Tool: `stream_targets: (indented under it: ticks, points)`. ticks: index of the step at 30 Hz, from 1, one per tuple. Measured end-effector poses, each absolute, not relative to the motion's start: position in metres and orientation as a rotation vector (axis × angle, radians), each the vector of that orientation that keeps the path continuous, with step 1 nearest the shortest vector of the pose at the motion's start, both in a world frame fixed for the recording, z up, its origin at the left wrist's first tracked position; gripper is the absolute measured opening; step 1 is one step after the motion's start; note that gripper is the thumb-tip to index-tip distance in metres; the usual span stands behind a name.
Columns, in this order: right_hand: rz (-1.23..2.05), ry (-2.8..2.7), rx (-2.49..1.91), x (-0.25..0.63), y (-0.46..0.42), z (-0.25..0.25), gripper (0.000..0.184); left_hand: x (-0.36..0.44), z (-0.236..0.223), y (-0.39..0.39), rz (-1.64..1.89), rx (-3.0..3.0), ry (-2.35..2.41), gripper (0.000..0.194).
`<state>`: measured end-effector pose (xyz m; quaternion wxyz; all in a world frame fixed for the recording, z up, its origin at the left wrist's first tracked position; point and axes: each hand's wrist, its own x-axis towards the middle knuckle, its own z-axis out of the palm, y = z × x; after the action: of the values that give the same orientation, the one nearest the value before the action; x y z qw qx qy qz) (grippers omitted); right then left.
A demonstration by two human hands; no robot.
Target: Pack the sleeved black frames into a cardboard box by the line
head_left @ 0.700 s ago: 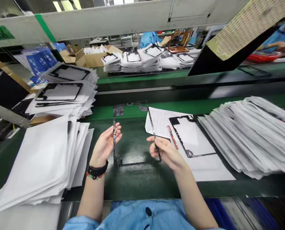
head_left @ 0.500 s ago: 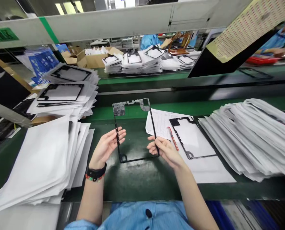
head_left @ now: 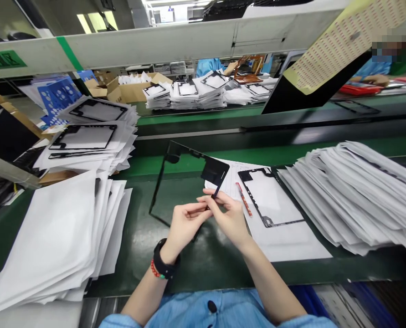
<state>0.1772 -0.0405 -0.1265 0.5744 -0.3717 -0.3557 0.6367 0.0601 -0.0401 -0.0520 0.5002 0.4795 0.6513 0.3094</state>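
Observation:
A thin black rectangular frame part (head_left: 213, 171) is held above the green belt (head_left: 196, 264), turned and tilted so its far corner points up. My left hand (head_left: 185, 224) and my right hand (head_left: 226, 216) meet at one side strip of the frame, both pinching it with closed fingers. A black watch and a red bead bracelet sit on my left wrist. To the right, another black frame (head_left: 257, 193) lies flat on a white sheet, with a red pen (head_left: 244, 205) beside it on a printed form.
White sheets (head_left: 52, 237) are stacked at my left, with frames on paper piles (head_left: 86, 141) behind them. A large fanned pile of sheets (head_left: 353, 191) fills the right. Across the line stand more stacks (head_left: 203, 89), a cardboard box (head_left: 131, 89) and a person in blue (head_left: 208, 66).
My left hand has moved right to join my right hand on the frame. The frame has been turned and tipped from facing me to an angled position.

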Motion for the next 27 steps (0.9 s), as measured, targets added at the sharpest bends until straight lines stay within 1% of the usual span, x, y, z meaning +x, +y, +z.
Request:
stream_targets:
  ticks: [2, 4, 6, 7, 8, 9, 11, 13, 15, 18, 21, 25, 27]
  points:
    - [1.547, -0.777, -0.829, 0.182, -0.037, -0.12, 0.051, 0.064, -0.053, -0.051, 0.697, 1.384, 1.61, 0.023]
    - [1.651, -0.705, -0.763, 0.19, -0.03, -0.123, 0.057, 0.06, -0.041, -0.062, 0.815, 1.772, 1.677, 0.014]
    - [1.762, -0.638, -0.734, 0.199, -0.022, -0.131, 0.064, 0.05, -0.022, -0.068, 1.099, 2.114, 1.736, 0.019]
    - [1.814, -0.615, -0.732, 0.204, -0.017, -0.135, 0.066, 0.043, -0.014, -0.068, 1.231, 2.164, 1.771, 0.024]
    - [1.867, -0.6, -0.728, 0.208, -0.012, -0.139, 0.068, 0.036, -0.007, -0.065, 1.296, 2.119, 1.818, 0.029]
    - [1.915, -0.591, -0.723, 0.21, -0.007, -0.144, 0.069, 0.029, -0.003, -0.06, 1.274, 1.985, 1.865, 0.034]
    - [1.983, -0.576, -0.722, 0.213, 0.003, -0.15, 0.067, 0.017, -0.001, -0.047, 1.05, 1.531, 1.867, 0.044]
    - [2.016, -0.56, -0.75, 0.211, 0.01, -0.155, 0.059, 0.01, -0.007, -0.033, 0.844, 1.06, 1.733, 0.049]
    - [2.034, -0.539, -0.788, 0.208, 0.015, -0.159, 0.049, 0.008, -0.017, -0.025, 0.801, 0.794, 1.637, 0.049]
    - [2.046, -0.501, -0.823, 0.203, 0.017, -0.163, 0.038, 0.011, -0.032, -0.021, 0.907, 0.717, 1.624, 0.043]
    - [2.025, -0.435, -0.828, 0.199, 0.016, -0.169, 0.037, 0.012, -0.043, -0.02, 0.972, 0.691, 1.621, 0.036]
    - [2.015, -0.426, -0.734, 0.193, 0.009, -0.181, 0.044, 0.007, -0.054, -0.017, 1.038, 0.66, 1.621, 0.031]
    - [2.027, -0.439, -0.686, 0.19, 0.003, -0.189, 0.054, 0.003, -0.058, -0.016, 1.071, 0.682, 1.586, 0.03]
